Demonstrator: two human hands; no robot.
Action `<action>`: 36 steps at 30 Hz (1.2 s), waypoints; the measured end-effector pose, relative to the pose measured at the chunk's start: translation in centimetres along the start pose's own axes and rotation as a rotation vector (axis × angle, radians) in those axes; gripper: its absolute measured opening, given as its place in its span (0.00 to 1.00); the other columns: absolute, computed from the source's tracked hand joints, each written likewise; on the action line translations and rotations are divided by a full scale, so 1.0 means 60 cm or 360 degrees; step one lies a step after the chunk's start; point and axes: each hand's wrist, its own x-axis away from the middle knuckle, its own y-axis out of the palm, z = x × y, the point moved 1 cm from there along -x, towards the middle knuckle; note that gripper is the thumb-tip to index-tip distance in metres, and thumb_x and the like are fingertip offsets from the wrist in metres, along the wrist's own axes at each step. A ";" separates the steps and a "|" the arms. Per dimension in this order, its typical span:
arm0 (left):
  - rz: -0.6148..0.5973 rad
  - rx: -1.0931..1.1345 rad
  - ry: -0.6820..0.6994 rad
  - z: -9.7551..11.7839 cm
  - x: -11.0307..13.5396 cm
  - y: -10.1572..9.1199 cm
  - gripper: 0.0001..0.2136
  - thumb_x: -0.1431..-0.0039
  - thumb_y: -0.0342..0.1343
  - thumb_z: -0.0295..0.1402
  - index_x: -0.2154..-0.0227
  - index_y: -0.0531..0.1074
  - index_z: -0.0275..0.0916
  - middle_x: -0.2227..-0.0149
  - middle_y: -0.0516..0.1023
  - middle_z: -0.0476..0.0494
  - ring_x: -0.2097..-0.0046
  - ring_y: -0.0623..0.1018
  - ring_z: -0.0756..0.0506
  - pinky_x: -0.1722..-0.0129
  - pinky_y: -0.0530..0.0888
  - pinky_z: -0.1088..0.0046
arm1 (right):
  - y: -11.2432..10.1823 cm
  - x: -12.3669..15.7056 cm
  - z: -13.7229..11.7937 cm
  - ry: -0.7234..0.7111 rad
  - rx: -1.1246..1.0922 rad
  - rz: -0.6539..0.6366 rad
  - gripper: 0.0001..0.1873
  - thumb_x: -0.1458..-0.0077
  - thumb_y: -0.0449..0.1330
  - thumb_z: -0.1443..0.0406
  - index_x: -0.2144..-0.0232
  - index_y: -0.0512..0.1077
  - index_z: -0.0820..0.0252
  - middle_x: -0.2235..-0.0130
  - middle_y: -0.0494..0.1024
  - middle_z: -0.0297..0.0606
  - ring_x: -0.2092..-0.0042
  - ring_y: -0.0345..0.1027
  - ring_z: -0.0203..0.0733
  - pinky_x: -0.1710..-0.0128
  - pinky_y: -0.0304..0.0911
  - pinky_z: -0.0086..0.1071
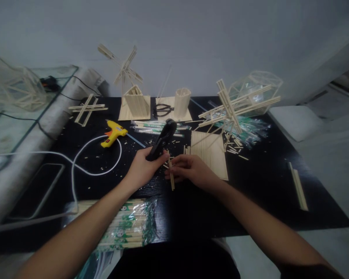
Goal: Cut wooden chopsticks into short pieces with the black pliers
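My left hand (145,168) is closed around a black hand tool (162,140) that slants up and away; its exact kind is unclear. Short wooden sticks (171,176) stand between my two hands, with my right hand (192,168) pinching them. The left fingertips come close to the upper ends of these sticks. Just beyond the right hand are more short sticks (186,150) and a flat panel of sticks (209,155). A yellow glue gun (114,133) lies to the left of the tool.
Stick-built windmill blades (231,110) stand at the right. Behind sit a tapered stick tower (136,104), a round stick tower (182,102) and black-handled scissors (163,110). Packaged chopsticks (128,224) lie at the front edge; a white cable (72,162) loops at left. Cut pieces (234,145) are scattered.
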 end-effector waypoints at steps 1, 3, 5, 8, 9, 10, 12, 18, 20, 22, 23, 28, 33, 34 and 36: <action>0.0001 -0.0003 -0.0002 -0.001 0.000 0.000 0.15 0.48 0.66 0.44 0.68 0.79 0.36 0.71 0.79 0.47 0.69 0.75 0.47 0.68 0.70 0.72 | 0.001 0.000 0.000 -0.0007 0.0007 -0.0004 0.20 0.56 0.76 0.58 0.64 0.76 0.61 0.65 0.85 0.39 0.60 0.82 0.45 0.59 0.77 0.38; 0.0004 0.0000 0.0000 -0.002 0.000 0.001 0.14 0.48 0.66 0.44 0.68 0.79 0.36 0.70 0.80 0.47 0.68 0.76 0.47 0.66 0.71 0.71 | 0.002 0.002 0.000 -0.0022 0.0046 -0.0011 0.19 0.57 0.76 0.59 0.65 0.79 0.62 0.64 0.85 0.39 0.61 0.81 0.43 0.57 0.77 0.37; 0.0003 0.0003 0.0009 -0.003 0.000 0.002 0.14 0.47 0.66 0.44 0.68 0.79 0.37 0.70 0.81 0.47 0.67 0.76 0.46 0.65 0.72 0.71 | 0.004 0.002 0.000 -0.0029 0.0080 -0.0019 0.17 0.56 0.76 0.59 0.66 0.80 0.62 0.64 0.85 0.39 0.62 0.81 0.42 0.57 0.76 0.37; -0.0005 -0.0018 0.0050 -0.001 0.002 0.002 0.14 0.46 0.65 0.45 0.67 0.79 0.37 0.68 0.81 0.47 0.66 0.77 0.46 0.63 0.72 0.70 | 0.002 0.003 -0.004 -0.0027 0.0070 -0.0016 0.16 0.57 0.76 0.59 0.68 0.80 0.62 0.66 0.84 0.38 0.64 0.80 0.41 0.59 0.76 0.35; -0.0006 -0.0043 0.0077 0.000 0.003 0.001 0.14 0.45 0.65 0.45 0.68 0.79 0.37 0.68 0.80 0.47 0.66 0.76 0.46 0.63 0.71 0.70 | 0.001 0.003 -0.006 -0.0031 0.0056 0.0001 0.16 0.57 0.76 0.59 0.68 0.80 0.62 0.67 0.84 0.38 0.64 0.80 0.40 0.61 0.76 0.34; -0.0008 -0.0083 0.0111 0.001 0.005 0.000 0.14 0.45 0.65 0.45 0.69 0.78 0.38 0.70 0.79 0.48 0.66 0.75 0.47 0.64 0.71 0.71 | -0.002 0.003 -0.009 -0.0040 0.0037 0.0026 0.16 0.57 0.76 0.59 0.68 0.80 0.62 0.67 0.84 0.37 0.64 0.80 0.40 0.61 0.76 0.33; -0.0029 -0.0193 0.0188 0.002 0.009 -0.002 0.14 0.45 0.65 0.45 0.72 0.74 0.38 0.74 0.74 0.52 0.70 0.72 0.49 0.67 0.68 0.73 | -0.010 0.002 -0.016 -0.0070 -0.0013 0.0100 0.16 0.57 0.76 0.60 0.67 0.80 0.61 0.67 0.84 0.37 0.64 0.80 0.40 0.62 0.76 0.33; -0.0378 -0.0378 0.0544 0.010 0.014 -0.003 0.16 0.50 0.70 0.42 0.62 0.75 0.41 0.59 0.76 0.46 0.58 0.76 0.45 0.57 0.72 0.68 | -0.032 -0.007 -0.023 -0.0125 -0.0200 0.0266 0.16 0.57 0.76 0.61 0.67 0.80 0.61 0.66 0.83 0.37 0.64 0.79 0.39 0.59 0.75 0.34; -0.0447 -0.0436 0.0657 0.013 0.014 -0.002 0.15 0.48 0.70 0.41 0.61 0.75 0.42 0.51 0.76 0.43 0.51 0.76 0.42 0.50 0.71 0.64 | -0.033 -0.008 -0.022 -0.0150 -0.0216 0.0267 0.15 0.58 0.76 0.62 0.68 0.80 0.61 0.67 0.82 0.35 0.65 0.78 0.38 0.60 0.75 0.33; -0.0464 -0.0476 0.0709 0.013 0.014 -0.001 0.13 0.46 0.68 0.40 0.61 0.75 0.42 0.50 0.76 0.43 0.49 0.76 0.42 0.48 0.71 0.63 | -0.031 -0.008 -0.020 -0.0164 -0.0228 0.0276 0.14 0.60 0.76 0.63 0.69 0.79 0.61 0.68 0.82 0.33 0.66 0.77 0.37 0.61 0.75 0.32; -0.0456 -0.0483 0.0719 0.012 0.014 0.000 0.13 0.45 0.67 0.40 0.60 0.75 0.42 0.50 0.77 0.43 0.49 0.76 0.42 0.49 0.72 0.63 | -0.030 -0.008 -0.019 -0.0164 -0.0237 0.0285 0.14 0.60 0.76 0.64 0.69 0.79 0.61 0.68 0.82 0.33 0.67 0.77 0.37 0.62 0.75 0.32; -0.0427 -0.0501 0.0727 0.003 0.012 0.001 0.13 0.44 0.67 0.40 0.59 0.75 0.42 0.51 0.78 0.43 0.50 0.78 0.42 0.49 0.73 0.62 | -0.026 -0.006 -0.019 -0.0158 -0.0272 0.0286 0.15 0.61 0.76 0.63 0.69 0.79 0.62 0.69 0.82 0.34 0.66 0.78 0.39 0.63 0.75 0.32; -0.0443 -0.0527 0.0749 0.002 0.010 0.000 0.13 0.44 0.67 0.37 0.58 0.74 0.43 0.51 0.78 0.45 0.51 0.78 0.44 0.50 0.72 0.65 | -0.027 -0.006 -0.017 -0.0209 -0.0235 0.0275 0.14 0.60 0.76 0.64 0.69 0.80 0.61 0.69 0.82 0.34 0.67 0.77 0.38 0.63 0.76 0.32; -0.0447 -0.0528 0.0756 0.003 0.010 -0.001 0.13 0.44 0.68 0.38 0.58 0.74 0.43 0.51 0.78 0.45 0.51 0.78 0.44 0.50 0.72 0.65 | -0.027 -0.006 -0.017 -0.0229 -0.0229 0.0292 0.14 0.61 0.76 0.64 0.69 0.80 0.60 0.69 0.82 0.33 0.67 0.77 0.37 0.63 0.76 0.32; -0.0437 -0.0542 0.0723 0.003 0.011 -0.001 0.14 0.45 0.68 0.39 0.60 0.74 0.42 0.53 0.79 0.45 0.53 0.78 0.44 0.52 0.72 0.66 | -0.028 -0.006 -0.017 -0.0283 -0.0217 0.0328 0.14 0.61 0.76 0.64 0.69 0.80 0.60 0.69 0.82 0.33 0.68 0.77 0.37 0.63 0.76 0.33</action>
